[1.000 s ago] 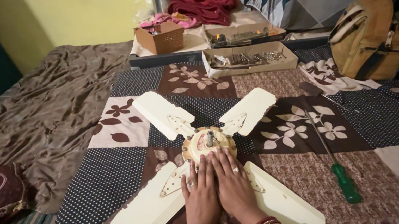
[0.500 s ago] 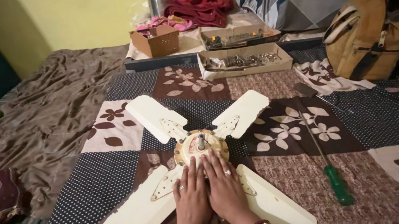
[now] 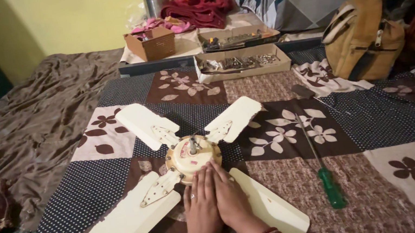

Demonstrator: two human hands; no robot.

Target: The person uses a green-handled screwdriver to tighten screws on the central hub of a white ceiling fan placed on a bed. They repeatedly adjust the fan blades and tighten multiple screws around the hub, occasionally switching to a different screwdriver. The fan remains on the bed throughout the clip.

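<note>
Head view: a cream ceiling fan (image 3: 192,160) is being shown flat on the patchwork bed (image 3: 384,123). Left hand (image 3: 201,206) and right hand (image 3: 232,197) are being rested open against its hub, clamping nothing. Judged heavy, rigid; best lifted at the hub, blades bendable.

Both hands (image 3: 215,203) cover part of the fan hub (image 3: 191,157); the box's (image 3: 240,63) metal bits are seemingly too small to identify.
</note>
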